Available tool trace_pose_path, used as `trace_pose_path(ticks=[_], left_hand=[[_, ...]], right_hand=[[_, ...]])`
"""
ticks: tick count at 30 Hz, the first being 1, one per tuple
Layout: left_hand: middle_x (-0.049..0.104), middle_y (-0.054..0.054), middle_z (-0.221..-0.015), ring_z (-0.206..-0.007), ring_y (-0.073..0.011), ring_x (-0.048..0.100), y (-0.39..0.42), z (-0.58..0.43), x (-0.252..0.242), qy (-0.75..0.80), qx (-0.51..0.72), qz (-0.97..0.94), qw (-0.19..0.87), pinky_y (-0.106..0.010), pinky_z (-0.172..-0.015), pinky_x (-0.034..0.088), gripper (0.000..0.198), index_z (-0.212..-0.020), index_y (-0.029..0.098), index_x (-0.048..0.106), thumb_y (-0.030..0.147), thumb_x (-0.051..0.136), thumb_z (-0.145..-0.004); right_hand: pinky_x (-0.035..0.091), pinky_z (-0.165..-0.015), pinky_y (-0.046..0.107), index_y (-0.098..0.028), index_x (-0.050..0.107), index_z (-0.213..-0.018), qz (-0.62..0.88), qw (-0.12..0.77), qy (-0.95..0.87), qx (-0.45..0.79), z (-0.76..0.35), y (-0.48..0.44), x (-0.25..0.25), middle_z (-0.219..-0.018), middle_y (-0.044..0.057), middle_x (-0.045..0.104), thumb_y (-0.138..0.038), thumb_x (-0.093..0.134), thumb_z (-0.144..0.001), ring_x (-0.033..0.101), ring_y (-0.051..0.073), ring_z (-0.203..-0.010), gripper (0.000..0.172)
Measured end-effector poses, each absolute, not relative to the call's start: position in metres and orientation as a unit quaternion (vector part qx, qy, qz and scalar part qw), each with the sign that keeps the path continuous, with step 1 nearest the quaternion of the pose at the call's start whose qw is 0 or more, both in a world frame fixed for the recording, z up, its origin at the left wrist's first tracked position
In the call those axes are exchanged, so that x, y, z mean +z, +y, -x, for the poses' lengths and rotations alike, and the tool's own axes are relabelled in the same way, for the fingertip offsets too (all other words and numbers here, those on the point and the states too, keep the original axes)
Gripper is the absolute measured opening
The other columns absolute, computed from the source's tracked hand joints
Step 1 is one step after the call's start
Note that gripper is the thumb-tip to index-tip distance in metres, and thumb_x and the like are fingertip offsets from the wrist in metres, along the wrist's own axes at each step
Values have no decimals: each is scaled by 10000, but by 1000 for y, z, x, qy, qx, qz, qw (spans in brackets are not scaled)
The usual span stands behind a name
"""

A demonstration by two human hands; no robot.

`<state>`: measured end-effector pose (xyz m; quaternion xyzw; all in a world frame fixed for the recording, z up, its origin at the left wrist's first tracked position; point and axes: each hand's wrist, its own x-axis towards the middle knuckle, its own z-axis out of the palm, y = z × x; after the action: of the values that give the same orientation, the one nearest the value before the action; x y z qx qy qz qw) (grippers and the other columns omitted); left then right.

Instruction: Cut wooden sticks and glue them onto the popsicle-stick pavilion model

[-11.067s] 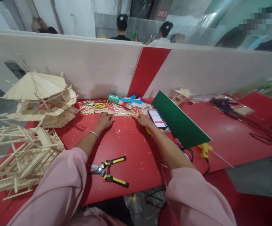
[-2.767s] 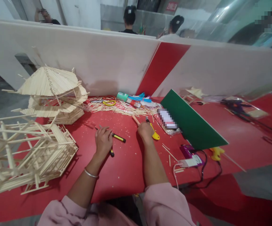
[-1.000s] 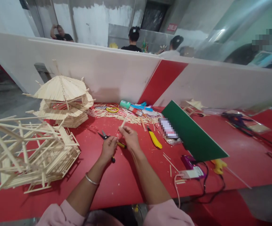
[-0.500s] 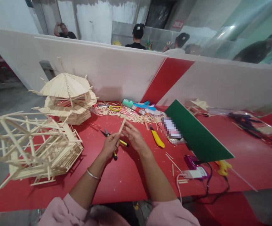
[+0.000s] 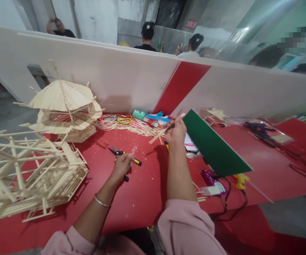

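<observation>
My left hand (image 5: 123, 164) rests closed on the yellow-and-black cutters (image 5: 123, 156) lying on the red table (image 5: 142, 198). My right hand (image 5: 176, 130) is raised further back, near the green board (image 5: 213, 145), pinching a thin wooden stick (image 5: 163, 130) that slants down to the left. A pile of loose sticks (image 5: 131, 125) lies just beyond it by the partition. The yellow utility knife is mostly hidden behind my right wrist.
Two stick-built models stand at the left: a roofed pavilion (image 5: 62, 109) and an open frame (image 5: 28, 170). Yellow scissors (image 5: 123, 120), a green tube (image 5: 138, 114), a phone (image 5: 189, 143), a glue gun (image 5: 239, 180) with cables, and a white-and-red partition (image 5: 142, 81) surround the work area. People stand beyond the partition.
My right hand has left the left hand and moved back and right toward the stick pile with a stick in its fingers. The left hand has sunk onto the cutters.
</observation>
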<state>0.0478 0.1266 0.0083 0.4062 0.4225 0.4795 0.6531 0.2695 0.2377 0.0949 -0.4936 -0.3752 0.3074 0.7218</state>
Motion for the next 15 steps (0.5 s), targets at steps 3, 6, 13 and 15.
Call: trace_pose_path(ticks=[3, 6, 13, 15], left_hand=[[578, 60, -552, -347, -46, 351, 130, -49, 5, 431, 551, -347, 625, -201, -380, 324, 527, -790, 186, 589, 693, 711, -714], [577, 75, -564, -358, -30, 336, 133, -45, 12, 429, 587, -318, 608, -180, -398, 330, 508, -772, 196, 547, 651, 762, -704], [396, 77, -361, -321, -37, 286, 139, -33, 20, 477, 581, -267, 603, -188, -377, 261, 544, -573, 178, 537, 665, 748, -695], [389, 77, -355, -318, -37, 282, 140, -34, 21, 483, 574, -259, 608, -192, -373, 251, 538, -558, 179, 537, 653, 763, -673]], right_hand=[[493, -690, 280, -201, 687, -812, 682, 503, -505, 164, -280, 256, 83, -676, -13, 637, -518, 608, -901, 614, 158, -681, 338], [493, -775, 302, -186, 751, -984, 768, 210, -599, 80, -269, 267, 62, -945, 76, 745, -410, 625, -896, 684, 239, -921, 272], [512, -853, 320, -236, 697, -1250, 740, 40, -671, 29, -253, 297, 37, -1282, 127, 676, -359, 565, -900, 669, 284, -1115, 394], [513, -884, 335, -251, 678, -1284, 726, 29, -687, 25, -250, 305, 37, -1316, 119, 657, -377, 575, -893, 656, 287, -1138, 424]])
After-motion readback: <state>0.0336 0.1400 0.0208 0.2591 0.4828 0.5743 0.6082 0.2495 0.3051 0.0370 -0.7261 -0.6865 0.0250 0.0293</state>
